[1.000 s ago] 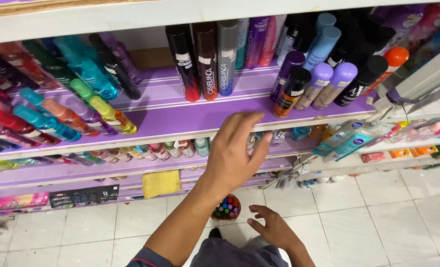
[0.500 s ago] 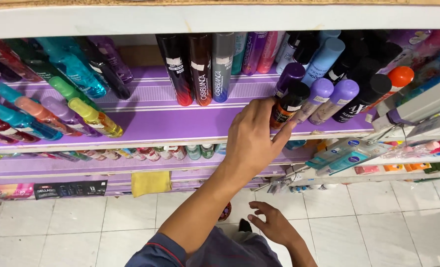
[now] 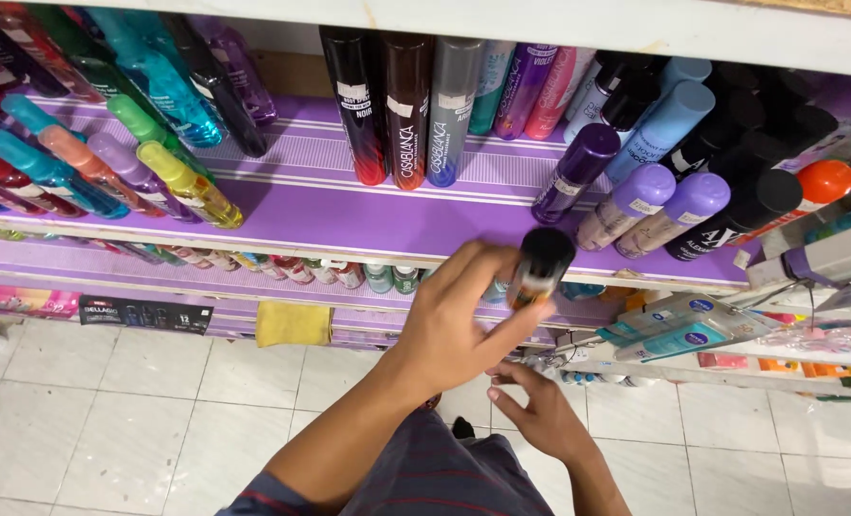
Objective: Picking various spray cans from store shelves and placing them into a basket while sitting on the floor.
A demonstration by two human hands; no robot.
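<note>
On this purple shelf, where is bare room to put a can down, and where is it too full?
The purple shelf is bare in front, between the yellow bottle and the purple-capped cans, below the red-black can. Crowded: the right rear and the left rows. The left hand holds a black-capped can.

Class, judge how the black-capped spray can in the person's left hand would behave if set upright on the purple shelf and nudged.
The black-capped spray can looks tall and narrow, so probably tips easily. Its round body would likely roll along the purple shelf. The left hand grips it alone, suggesting lightness.
</note>
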